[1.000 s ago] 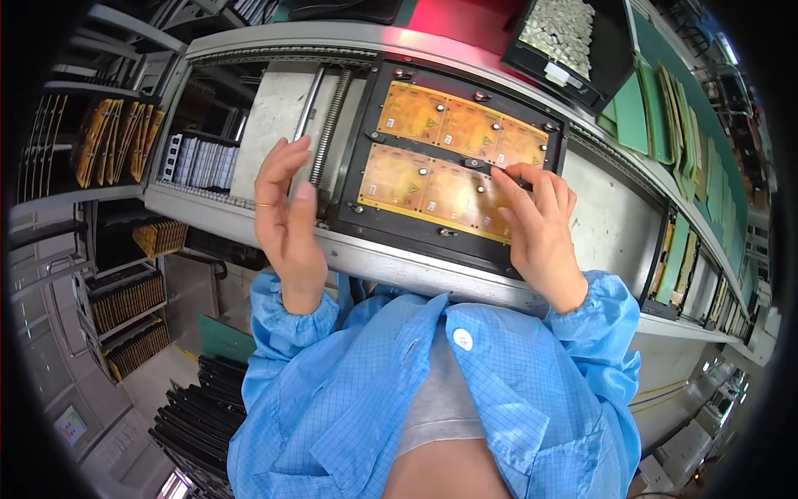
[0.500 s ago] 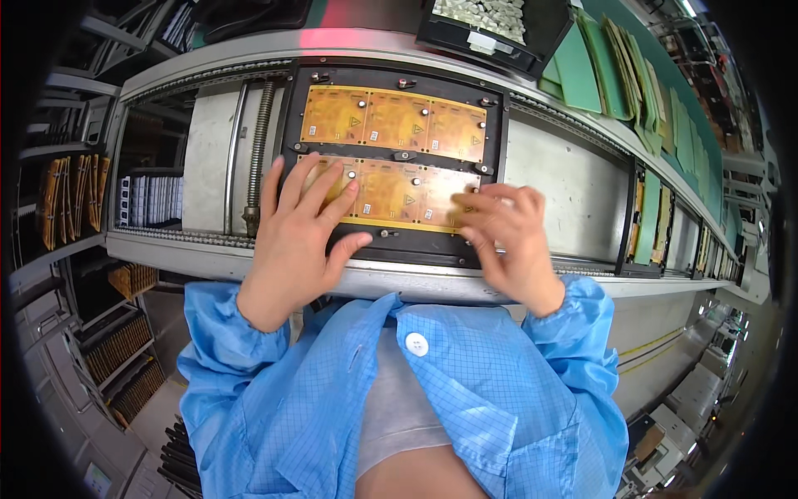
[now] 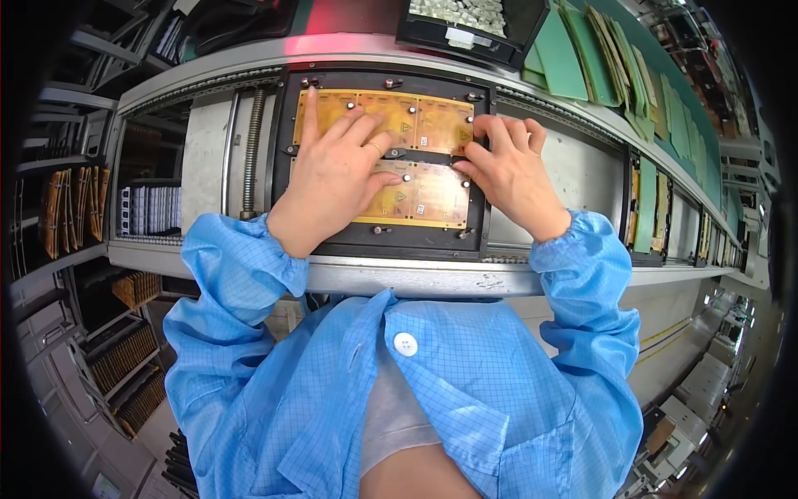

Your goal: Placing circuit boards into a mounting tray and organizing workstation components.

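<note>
A black fixture frame [image 3: 332, 247] holds two rows of amber circuit boards, an upper panel [image 3: 446, 126] and a lower panel [image 3: 432, 198]. Small turning latches line its edges. My left hand [image 3: 332, 175] lies spread over the left part of both panels, its index fingertip at the upper-left latch [image 3: 309, 81]. It covers much of the boards beneath. At the fixture's right side my right hand [image 3: 517, 170] has its fingers curled. Its thumb and a bent finger close on the small latch [image 3: 458, 159] between the two rows, which is partly hidden.
The fixture sits on a metal conveyor rail [image 3: 399, 283] with chains. Behind it stands a black bin [image 3: 474, 46] of small whitish parts. Green sheets [image 3: 573, 62] lean at the back right. Racked amber boards [image 3: 75, 212] stand on the left.
Both hands have moved away from me, from the lower panel toward the upper one. My right hand now closes at the latch between the rows. The view has shifted slightly.
</note>
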`<state>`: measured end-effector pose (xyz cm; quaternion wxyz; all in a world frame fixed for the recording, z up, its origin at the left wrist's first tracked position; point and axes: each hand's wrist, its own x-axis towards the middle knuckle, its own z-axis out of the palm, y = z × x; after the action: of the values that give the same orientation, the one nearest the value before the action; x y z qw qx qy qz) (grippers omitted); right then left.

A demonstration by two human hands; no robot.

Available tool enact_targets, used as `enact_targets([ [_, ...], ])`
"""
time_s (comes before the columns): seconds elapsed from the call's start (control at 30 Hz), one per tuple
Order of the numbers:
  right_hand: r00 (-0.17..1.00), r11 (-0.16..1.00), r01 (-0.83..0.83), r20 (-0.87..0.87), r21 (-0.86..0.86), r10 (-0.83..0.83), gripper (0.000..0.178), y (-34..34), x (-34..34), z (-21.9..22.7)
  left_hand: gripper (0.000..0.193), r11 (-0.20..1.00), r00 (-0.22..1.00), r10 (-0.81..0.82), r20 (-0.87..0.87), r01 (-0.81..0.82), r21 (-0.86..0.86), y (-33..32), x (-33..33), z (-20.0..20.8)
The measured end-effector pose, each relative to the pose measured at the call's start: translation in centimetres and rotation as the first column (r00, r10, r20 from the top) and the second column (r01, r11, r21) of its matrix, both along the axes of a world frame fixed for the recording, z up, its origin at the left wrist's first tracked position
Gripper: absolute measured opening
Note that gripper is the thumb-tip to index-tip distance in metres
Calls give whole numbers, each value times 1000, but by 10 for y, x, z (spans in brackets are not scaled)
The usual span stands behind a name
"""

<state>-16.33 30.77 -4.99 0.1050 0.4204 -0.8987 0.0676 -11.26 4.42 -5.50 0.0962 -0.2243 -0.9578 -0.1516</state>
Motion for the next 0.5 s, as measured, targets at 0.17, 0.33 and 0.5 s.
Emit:
enact_targets([
  [0.17,980,972,195,59,-130,-189,16,-14,7,-11,43,999,1000,11,-2,-11,45,1,-1,-4],
  [0.33,918,906,396,68,-147,-390,22,-27,15,-13,43,999,1000,16,5,-16,45,2,-1,-3],
  [0.5,934,940,337,-144,47,-328,27,-46,12,15,47,996,994,-44,96,36,80,-7,-4,1],
])
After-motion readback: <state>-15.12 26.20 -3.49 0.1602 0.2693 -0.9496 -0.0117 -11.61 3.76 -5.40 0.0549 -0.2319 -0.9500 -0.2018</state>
